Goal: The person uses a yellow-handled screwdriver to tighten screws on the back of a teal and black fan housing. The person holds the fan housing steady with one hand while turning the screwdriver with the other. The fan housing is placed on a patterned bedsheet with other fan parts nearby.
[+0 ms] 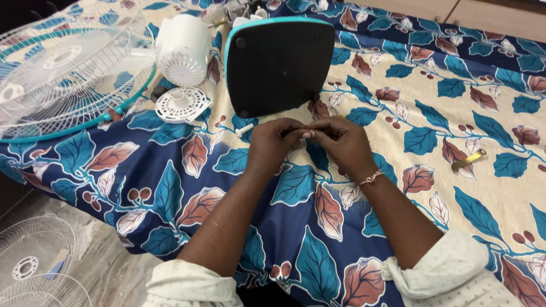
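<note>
hands meet at centre: left hand (273,139) and right hand (340,139) both pinched shut on one small pale part (307,135), too small to identify, held between the fingertips just above the bed (500,85), probably for fine work. just beyond, one fan base (278,65) lies tipped with its dark underside up. further left: one white motor housing (183,50), one round vented cover (182,105), one fan grille (62,68). one brass strip (468,161) lies apart, right.

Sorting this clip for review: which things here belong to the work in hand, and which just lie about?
In hand:
left hand and right hand, fingertips pinched together on a small part too tiny to identify
upturned fan base just beyond them

Lying about:
fan guard
white motor housing
round white cover
brass strip
second guard on the floor
</note>
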